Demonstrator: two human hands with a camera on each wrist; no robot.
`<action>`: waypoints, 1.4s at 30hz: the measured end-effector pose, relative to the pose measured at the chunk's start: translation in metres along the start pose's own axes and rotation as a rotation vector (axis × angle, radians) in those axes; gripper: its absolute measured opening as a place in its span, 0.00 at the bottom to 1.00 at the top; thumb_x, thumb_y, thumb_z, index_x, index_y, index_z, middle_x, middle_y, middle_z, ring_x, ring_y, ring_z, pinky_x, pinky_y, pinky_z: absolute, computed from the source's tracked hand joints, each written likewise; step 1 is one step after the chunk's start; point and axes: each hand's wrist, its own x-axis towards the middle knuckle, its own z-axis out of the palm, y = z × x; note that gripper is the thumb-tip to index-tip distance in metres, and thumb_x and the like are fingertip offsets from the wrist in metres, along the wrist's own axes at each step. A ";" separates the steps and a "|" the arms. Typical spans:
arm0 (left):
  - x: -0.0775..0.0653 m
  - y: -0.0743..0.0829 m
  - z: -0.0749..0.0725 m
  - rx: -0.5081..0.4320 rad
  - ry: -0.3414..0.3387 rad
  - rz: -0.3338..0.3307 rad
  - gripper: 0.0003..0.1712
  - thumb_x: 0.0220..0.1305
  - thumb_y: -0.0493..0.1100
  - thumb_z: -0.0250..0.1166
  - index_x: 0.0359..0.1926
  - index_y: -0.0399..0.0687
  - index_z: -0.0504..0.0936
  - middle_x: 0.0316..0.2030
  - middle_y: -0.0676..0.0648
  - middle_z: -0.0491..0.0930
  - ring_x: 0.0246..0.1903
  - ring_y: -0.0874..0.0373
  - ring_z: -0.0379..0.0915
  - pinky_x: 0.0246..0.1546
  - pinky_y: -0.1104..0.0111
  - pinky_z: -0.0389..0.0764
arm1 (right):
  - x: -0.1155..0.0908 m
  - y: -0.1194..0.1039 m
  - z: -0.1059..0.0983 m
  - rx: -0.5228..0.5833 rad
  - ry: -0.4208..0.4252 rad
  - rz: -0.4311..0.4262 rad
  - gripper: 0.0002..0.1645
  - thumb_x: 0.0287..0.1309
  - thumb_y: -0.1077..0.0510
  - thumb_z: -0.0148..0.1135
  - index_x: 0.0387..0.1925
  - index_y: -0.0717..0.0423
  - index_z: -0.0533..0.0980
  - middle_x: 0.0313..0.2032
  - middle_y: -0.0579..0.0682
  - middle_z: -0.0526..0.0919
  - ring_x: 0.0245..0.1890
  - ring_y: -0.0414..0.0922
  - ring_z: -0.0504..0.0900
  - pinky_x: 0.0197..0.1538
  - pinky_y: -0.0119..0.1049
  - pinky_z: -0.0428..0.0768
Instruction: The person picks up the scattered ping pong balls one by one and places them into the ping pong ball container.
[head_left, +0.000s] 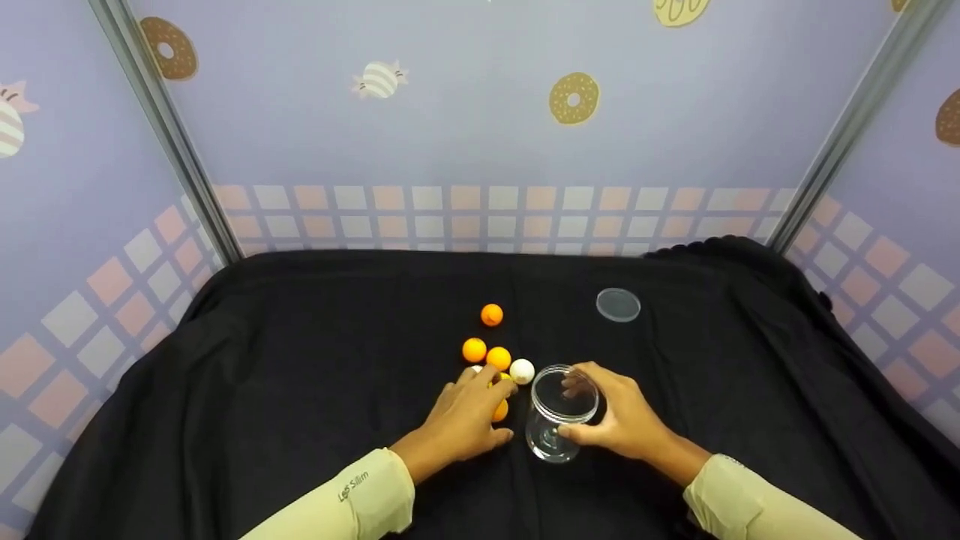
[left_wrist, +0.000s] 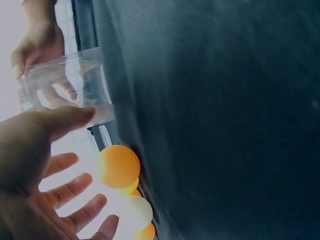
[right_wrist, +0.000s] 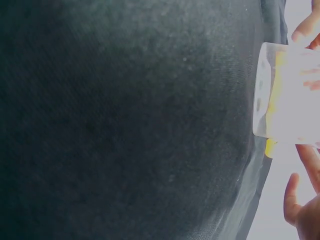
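A clear plastic jar (head_left: 546, 439) without its lid stands upright on the black cloth. My right hand (head_left: 628, 420) grips it near the rim from the right side, thumb in front and fingers behind. Just left of the jar, my left hand (head_left: 461, 420) hovers over a cluster of ping-pong balls, its fingers spread and loosely bent. Under and beside these fingers lie an orange ball (head_left: 500, 410) and others partly hidden by the hand. A white ball (head_left: 522, 371) sits between the hand and the jar. In the left wrist view, an orange ball (left_wrist: 119, 166) shows beyond the fingertips.
Farther back are orange balls, one (head_left: 474, 349) beside another (head_left: 499, 358), and a lone one (head_left: 492, 314) behind them. A round clear lid (head_left: 619, 305) lies flat at the back right. Folds run through the black cloth (head_left: 337, 337), and patterned walls enclose the table.
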 end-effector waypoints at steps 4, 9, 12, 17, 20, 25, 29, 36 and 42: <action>-0.001 -0.002 0.006 0.024 0.001 -0.004 0.28 0.54 0.51 0.78 0.55 0.56 0.81 0.52 0.49 0.73 0.51 0.51 0.73 0.41 0.55 0.82 | -0.001 0.001 0.001 -0.002 -0.016 0.006 0.39 0.38 0.46 0.85 0.53 0.51 0.77 0.44 0.50 0.87 0.42 0.44 0.89 0.48 0.38 0.86; 0.000 -0.005 0.013 0.053 -0.015 0.005 0.23 0.56 0.49 0.76 0.52 0.54 0.82 0.46 0.49 0.71 0.42 0.52 0.73 0.38 0.58 0.82 | -0.001 -0.001 -0.001 -0.032 -0.025 0.031 0.40 0.38 0.44 0.84 0.54 0.50 0.77 0.45 0.49 0.87 0.43 0.42 0.88 0.50 0.37 0.85; 0.003 -0.005 0.015 0.051 -0.011 0.023 0.19 0.58 0.47 0.75 0.50 0.53 0.83 0.42 0.49 0.71 0.35 0.54 0.71 0.36 0.61 0.80 | 0.000 -0.001 -0.003 -0.055 -0.023 0.038 0.41 0.37 0.42 0.84 0.53 0.50 0.77 0.45 0.49 0.87 0.44 0.41 0.88 0.51 0.35 0.84; 0.006 -0.008 0.018 0.036 0.040 0.095 0.14 0.59 0.42 0.74 0.46 0.50 0.83 0.39 0.49 0.73 0.33 0.55 0.72 0.37 0.63 0.80 | 0.000 0.001 -0.003 -0.060 -0.022 0.040 0.41 0.36 0.42 0.85 0.53 0.52 0.78 0.45 0.48 0.87 0.44 0.41 0.87 0.51 0.35 0.84; 0.007 -0.010 0.020 0.027 0.066 0.124 0.12 0.59 0.41 0.73 0.44 0.49 0.83 0.38 0.48 0.74 0.34 0.54 0.72 0.38 0.63 0.80 | 0.000 0.000 -0.004 -0.070 -0.016 0.031 0.40 0.37 0.41 0.84 0.54 0.47 0.77 0.45 0.47 0.87 0.44 0.40 0.87 0.51 0.36 0.84; 0.007 -0.010 0.020 0.003 0.065 0.125 0.12 0.60 0.41 0.73 0.45 0.48 0.84 0.39 0.48 0.74 0.35 0.54 0.72 0.39 0.63 0.80 | -0.001 0.000 -0.003 -0.072 -0.001 0.018 0.40 0.37 0.41 0.84 0.54 0.43 0.77 0.45 0.45 0.87 0.43 0.41 0.87 0.50 0.37 0.84; 0.006 -0.008 0.018 -0.001 0.056 0.116 0.12 0.60 0.41 0.73 0.44 0.49 0.83 0.38 0.48 0.73 0.34 0.54 0.71 0.38 0.64 0.79 | -0.001 0.000 -0.002 -0.050 -0.005 0.017 0.40 0.39 0.41 0.84 0.53 0.48 0.77 0.45 0.47 0.87 0.43 0.41 0.87 0.50 0.37 0.85; 0.004 -0.002 0.011 -0.026 0.057 0.093 0.15 0.60 0.42 0.73 0.47 0.48 0.83 0.40 0.48 0.74 0.36 0.54 0.73 0.42 0.62 0.80 | -0.001 0.000 -0.002 -0.022 -0.012 0.018 0.40 0.39 0.42 0.84 0.54 0.48 0.77 0.45 0.49 0.87 0.43 0.42 0.88 0.50 0.38 0.85; 0.005 0.005 0.000 -0.054 0.110 0.090 0.19 0.61 0.42 0.73 0.53 0.51 0.83 0.43 0.47 0.77 0.39 0.51 0.76 0.44 0.59 0.82 | 0.000 -0.001 -0.002 -0.015 -0.013 0.014 0.39 0.39 0.43 0.84 0.55 0.43 0.76 0.45 0.48 0.87 0.43 0.43 0.88 0.50 0.38 0.85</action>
